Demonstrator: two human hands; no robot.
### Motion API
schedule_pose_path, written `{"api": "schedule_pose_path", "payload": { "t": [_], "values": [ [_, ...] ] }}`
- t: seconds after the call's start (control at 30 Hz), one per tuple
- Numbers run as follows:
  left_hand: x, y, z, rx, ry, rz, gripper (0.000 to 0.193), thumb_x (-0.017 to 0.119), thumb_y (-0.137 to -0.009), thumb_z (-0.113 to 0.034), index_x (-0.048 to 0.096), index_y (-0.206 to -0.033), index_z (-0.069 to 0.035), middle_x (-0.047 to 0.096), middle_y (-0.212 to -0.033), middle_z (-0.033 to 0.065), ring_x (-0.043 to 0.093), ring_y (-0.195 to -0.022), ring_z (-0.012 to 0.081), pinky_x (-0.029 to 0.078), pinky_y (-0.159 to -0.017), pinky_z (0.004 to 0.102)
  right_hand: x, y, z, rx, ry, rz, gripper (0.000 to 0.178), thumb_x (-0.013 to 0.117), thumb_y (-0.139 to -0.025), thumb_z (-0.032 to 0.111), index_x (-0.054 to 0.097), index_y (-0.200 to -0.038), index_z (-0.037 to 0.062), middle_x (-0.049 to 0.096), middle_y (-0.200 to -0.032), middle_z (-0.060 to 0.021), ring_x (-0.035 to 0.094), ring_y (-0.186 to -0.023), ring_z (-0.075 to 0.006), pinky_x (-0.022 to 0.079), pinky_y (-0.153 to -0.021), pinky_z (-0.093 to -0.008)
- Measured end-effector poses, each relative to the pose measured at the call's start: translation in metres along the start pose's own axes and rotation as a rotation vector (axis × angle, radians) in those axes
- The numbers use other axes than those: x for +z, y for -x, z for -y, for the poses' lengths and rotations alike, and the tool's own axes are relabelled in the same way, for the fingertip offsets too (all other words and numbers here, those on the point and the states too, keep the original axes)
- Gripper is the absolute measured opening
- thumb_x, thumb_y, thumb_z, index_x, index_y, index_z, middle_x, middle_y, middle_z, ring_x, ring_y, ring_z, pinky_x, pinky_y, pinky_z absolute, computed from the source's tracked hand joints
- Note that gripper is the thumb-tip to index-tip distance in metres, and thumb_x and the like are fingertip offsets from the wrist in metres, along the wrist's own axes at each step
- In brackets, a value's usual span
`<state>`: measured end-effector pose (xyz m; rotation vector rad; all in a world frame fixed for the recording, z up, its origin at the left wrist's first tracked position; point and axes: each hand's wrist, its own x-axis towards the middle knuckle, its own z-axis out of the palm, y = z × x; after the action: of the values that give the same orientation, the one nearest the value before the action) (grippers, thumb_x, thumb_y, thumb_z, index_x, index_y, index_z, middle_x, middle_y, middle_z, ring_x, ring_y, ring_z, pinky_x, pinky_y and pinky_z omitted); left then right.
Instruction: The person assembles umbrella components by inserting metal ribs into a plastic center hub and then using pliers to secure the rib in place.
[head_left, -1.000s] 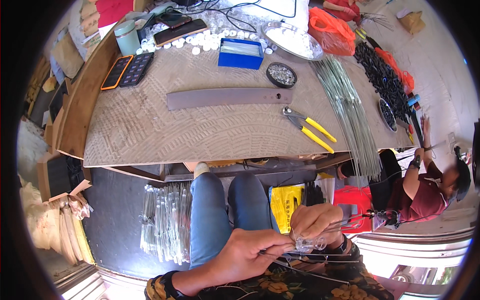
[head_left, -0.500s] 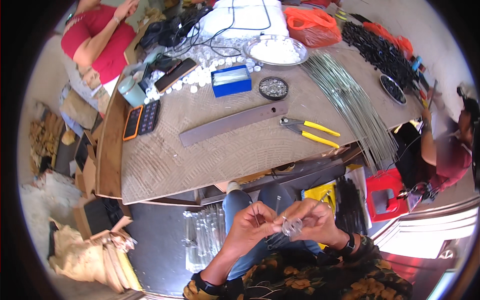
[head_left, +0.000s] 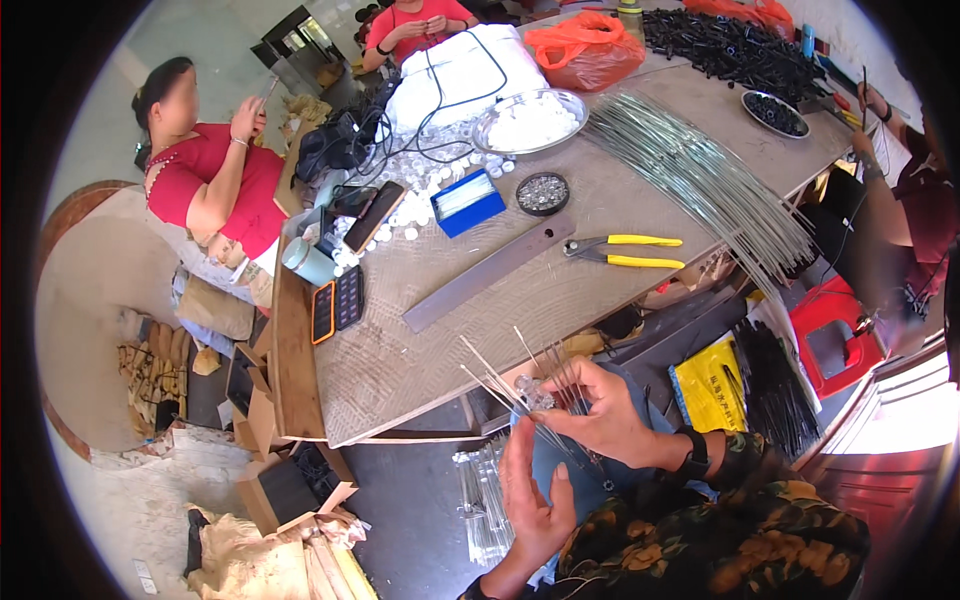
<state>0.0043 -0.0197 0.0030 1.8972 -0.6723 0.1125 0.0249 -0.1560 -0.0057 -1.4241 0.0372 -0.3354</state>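
Note:
My right hand [head_left: 605, 420] is closed round several thin metal rods [head_left: 490, 378], which fan out past the fingers above my lap. A small clear plastic piece [head_left: 532, 392] sits among the rods by the right thumb and fingertips. Just below and left, my left hand [head_left: 535, 500] is open, thumb and fingers apart, its fingertips close to the rods. Whether they touch is hard to make out. Beside my legs lies a bundle of clear-wrapped rods [head_left: 485, 505].
The table [head_left: 400, 380] holds a steel bar [head_left: 485, 275], yellow-handled pliers [head_left: 625, 250], a blue box [head_left: 468, 203], a dish of small metal parts [head_left: 542, 194] and long wires [head_left: 700, 180]. White caps fill a bowl [head_left: 532, 122]. Co-workers sit around, one in red [head_left: 225, 190]. A red stool [head_left: 835, 325] stands right.
The head view has swung left and tilted. My left hand has let go and opened, lower than before. Several rods now fan out from my right hand, and the clear piece remains there.

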Motion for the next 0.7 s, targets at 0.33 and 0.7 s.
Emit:
{"api": "schedule_pose_path", "payload": {
  "t": [0.33, 0.7],
  "values": [
    [0.01, -0.005, 0.027, -0.114, 0.278, -0.065, 0.051, 0.051, -0.083, 0.001, 0.029, -0.128, 0.005, 0.034, -0.127, 0.0146, 0.042, -0.112, 0.021, 0.036, -0.093, 0.0315, -0.005, 0.013, -0.001, -0.148, 0.058, 0.089, 0.028, 0.073, -0.07, 0.009, 0.053, -0.089, 0.0021, 0.056, -0.08, -0.003, 0.05, -0.07, -0.0049, 0.042, -0.06, -0.0208],
    [0.011, -0.006, 0.013, -0.091, 0.119, -0.105, 0.036, 0.049, -0.087, -0.009, 0.043, -0.119, 0.007, 0.05, -0.11, 0.0138, 0.051, -0.099, 0.0184, 0.04, -0.085, 0.0285, -0.014, 0.011, 0.008, -0.039, 0.04, 0.187, 0.034, 0.075, -0.067, 0.014, 0.051, -0.088, 0.0035, 0.05, -0.073, 0.0, 0.044, -0.062, -0.0052, 0.038, -0.054, -0.0205]
  ]
}}
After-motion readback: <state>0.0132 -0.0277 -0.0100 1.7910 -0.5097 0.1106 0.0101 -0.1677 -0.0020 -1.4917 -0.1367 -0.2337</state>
